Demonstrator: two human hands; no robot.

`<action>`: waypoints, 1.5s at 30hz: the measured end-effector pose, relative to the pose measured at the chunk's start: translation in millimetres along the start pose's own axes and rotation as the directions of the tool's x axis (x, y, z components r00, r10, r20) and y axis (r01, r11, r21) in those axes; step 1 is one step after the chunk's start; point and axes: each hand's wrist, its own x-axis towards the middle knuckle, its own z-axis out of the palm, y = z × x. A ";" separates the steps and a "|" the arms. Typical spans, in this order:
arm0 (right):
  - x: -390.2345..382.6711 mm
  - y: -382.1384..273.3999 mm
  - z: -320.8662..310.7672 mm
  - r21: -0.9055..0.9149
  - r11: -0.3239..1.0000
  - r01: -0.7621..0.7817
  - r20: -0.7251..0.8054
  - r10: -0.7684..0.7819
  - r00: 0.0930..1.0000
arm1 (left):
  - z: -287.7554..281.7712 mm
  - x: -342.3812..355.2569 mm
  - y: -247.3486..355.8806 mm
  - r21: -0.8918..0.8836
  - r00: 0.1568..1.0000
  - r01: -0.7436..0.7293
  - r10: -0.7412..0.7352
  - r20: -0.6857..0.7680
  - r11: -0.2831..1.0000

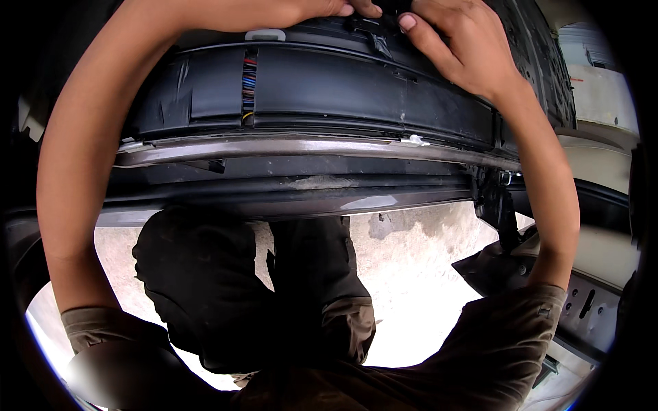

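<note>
Both my arms reach forward over a vehicle's door sill to a dark part (373,29) at the top of the view. My left hand (312,8) is partly cut off by the top edge. Its thumb and a bent finger press close together at the left of this part, and what they grip is hidden. At its right, my right hand (460,44) curls with the thumb pointing in; its other fingertips are cut off or hidden. Below the hands runs black sill trim (322,79). A gap in it bares a bundle of coloured wires (249,79).
A greyish metal sill edge (288,147) crosses in front of the trim, with a dark lower sill (274,195) nearer to me. My legs (301,274) stand against it on pale, bright ground (418,274). On the right are a door hinge area (493,198) and a perforated metal panel (586,305).
</note>
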 end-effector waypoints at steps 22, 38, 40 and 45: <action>3.2 -10.9 -3.6 0.023 0.999 0.042 -0.114 -0.039 0.993 | -7.3 4.8 0.9 -0.112 0.994 0.098 -0.091 0.067 0.989; 5.9 -7.4 -3.8 0.062 0.997 0.035 0.022 -0.036 0.999 | -8.5 5.0 -4.3 -0.103 0.990 0.101 -0.090 0.104 0.990; 7.7 -10.4 -3.6 -0.018 0.997 -0.071 0.119 0.073 0.990 | -1.0 6.2 -11.1 -0.089 0.993 0.091 -0.084 0.082 0.992; -5.8 -8.9 1.6 -0.010 0.991 -0.136 -0.066 0.135 0.989 | 19.2 6.4 -30.4 -0.036 0.986 -0.148 0.145 -0.081 0.988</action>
